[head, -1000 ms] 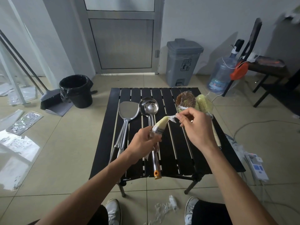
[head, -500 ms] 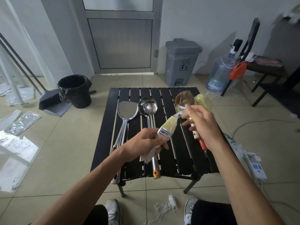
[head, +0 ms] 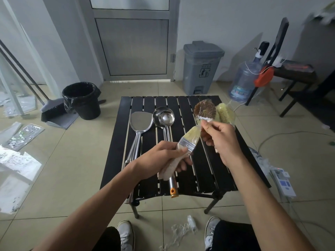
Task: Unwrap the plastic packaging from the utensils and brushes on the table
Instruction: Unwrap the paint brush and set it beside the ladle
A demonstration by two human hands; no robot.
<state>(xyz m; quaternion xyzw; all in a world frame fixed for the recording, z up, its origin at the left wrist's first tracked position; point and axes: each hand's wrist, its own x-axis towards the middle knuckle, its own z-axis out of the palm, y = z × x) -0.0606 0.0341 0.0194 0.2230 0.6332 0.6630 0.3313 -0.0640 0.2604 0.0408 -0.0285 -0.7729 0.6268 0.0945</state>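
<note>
Gripping the brush [head: 187, 142] handle, left hand [head: 159, 158] points bristles away-right; right hand [head: 222, 142] pinches plastic wrap [head: 199, 127].

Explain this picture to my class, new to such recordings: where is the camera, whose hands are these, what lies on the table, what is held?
No machine: a person wears a camera on the head, looking down at their hands. The left hand grips a flat pale-bristled paintbrush in clear plastic wrap; the right hand pinches that wrap with its fingers at the tip. On the black slatted table lie a steel spatula, steel ladles, a round brown brush and a yellow brush, both wrapped.
</note>
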